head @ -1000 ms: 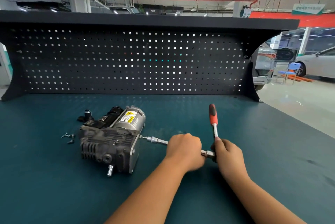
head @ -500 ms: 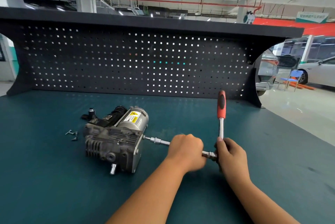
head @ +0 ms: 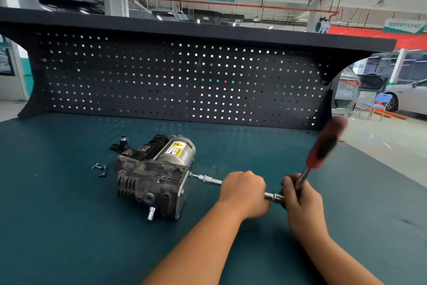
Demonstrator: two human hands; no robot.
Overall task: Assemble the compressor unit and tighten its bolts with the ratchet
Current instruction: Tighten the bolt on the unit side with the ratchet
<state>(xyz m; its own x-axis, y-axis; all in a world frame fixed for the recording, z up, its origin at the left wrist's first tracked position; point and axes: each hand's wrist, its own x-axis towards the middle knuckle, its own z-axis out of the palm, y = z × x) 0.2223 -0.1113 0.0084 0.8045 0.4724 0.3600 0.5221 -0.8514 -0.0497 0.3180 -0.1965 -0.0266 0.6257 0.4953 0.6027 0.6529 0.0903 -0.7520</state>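
Teal matting covers the workbench [head: 69,227], and 2 bare forearms reach over it toward the compressor unit [head: 152,178], which rests on the matting. Just right of the compressor, the left hand [head: 245,192] makes a fist round the extension bar [head: 208,179], fingers curled fully about it. Further right of the compressor, the right hand [head: 300,206] clamps the ratchet [head: 305,175] low on its metal shank, close to the head. The red-and-black handle slants up and away from the compressor and is blurred. The bar runs from the ratchet head through the left fist to the flat plate on the compressor's right face, where its tip meets a fastener. I cannot tell how deep that fastener sits.

A short silver stub [head: 151,213] sticks out of the compressor's near side. On its far right part, a silver cylinder carries a yellow warning label [head: 177,149]. Just left of the compressor lie a few loose bolts [head: 100,169], apart from the casting. Behind its left corner sits a small black fitting [head: 122,144] with a shiny cap.

Well behind the compressor stands a black pegboard [head: 184,81] under a dark shelf. Far off to the compressor's right, past the bench end, a blue chair [head: 376,104] stands beside a white car [head: 409,97].
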